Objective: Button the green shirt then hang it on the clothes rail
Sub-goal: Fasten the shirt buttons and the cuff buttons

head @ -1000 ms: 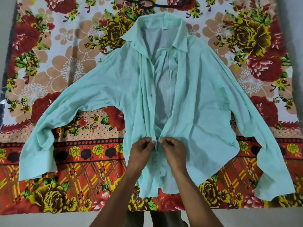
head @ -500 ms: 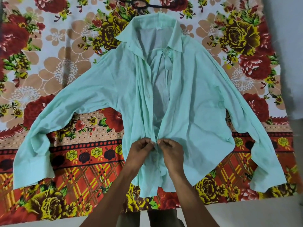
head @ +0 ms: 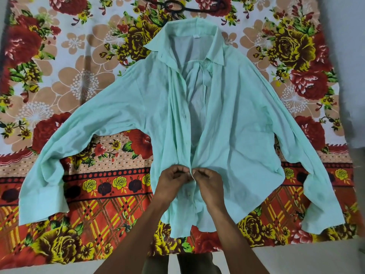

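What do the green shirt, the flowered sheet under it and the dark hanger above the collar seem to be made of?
Green shirt: thin woven cloth, maybe cotton or a blend; matte, finely creased, the back panel showing pale through the open front. Flowered sheet: printed woven fabric, matte, lying flat. Dark hanger: thin black loop and arms, probably plastic or coated wire; too small to tell.

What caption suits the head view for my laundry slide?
Both hands, left hand and right hand, pinch the front edges of a mint-green cotton shirt lying open on a floral cloth.
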